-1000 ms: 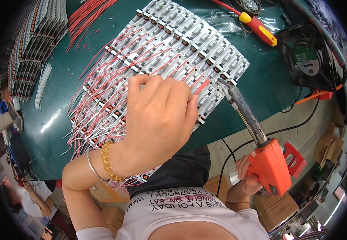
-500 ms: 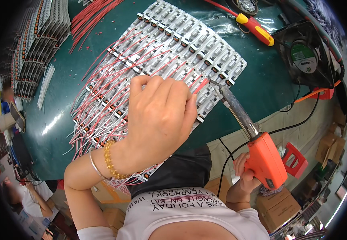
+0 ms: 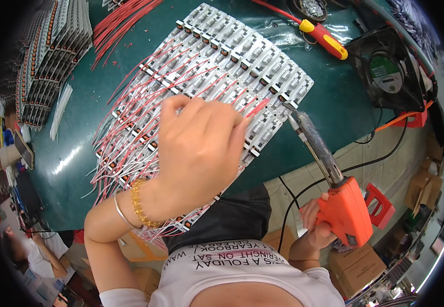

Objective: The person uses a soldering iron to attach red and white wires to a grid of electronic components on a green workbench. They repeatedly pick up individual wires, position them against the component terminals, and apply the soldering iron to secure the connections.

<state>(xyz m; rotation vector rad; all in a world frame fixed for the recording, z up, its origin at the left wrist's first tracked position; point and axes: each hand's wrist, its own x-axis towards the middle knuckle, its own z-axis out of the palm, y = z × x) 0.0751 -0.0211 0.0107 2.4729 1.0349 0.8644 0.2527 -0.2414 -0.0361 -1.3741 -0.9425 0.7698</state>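
My left hand (image 3: 199,143), with bracelets at the wrist, is closed above the panel of small circuit boards (image 3: 263,51). A few short red wires (image 3: 256,108) stick out from its pinched fingers toward the right. In my right hand (image 3: 314,225) is an orange-red pistol-grip soldering iron (image 3: 344,210), its metal barrel slanting up to the panel's right edge. The tip stands close to the ends of the held wires; whether it touches a board I cannot tell. Many red and white wires (image 3: 130,133) trail from the boards on the left. My left palm is hidden.
Stacked circuit panels (image 3: 53,66) stand at the left, beside white wires (image 3: 60,110). A red wire bundle (image 3: 122,25) lies at the back. At the right are a red-yellow screwdriver-like tool (image 3: 327,41) and a black fan (image 3: 385,66). A black cord (image 3: 370,163) hangs off the table edge.
The soldering iron in my right hand has shifted slightly right and down, its tip drawing away from the red wires. My left hand has moved a little left, still pinching the wires.
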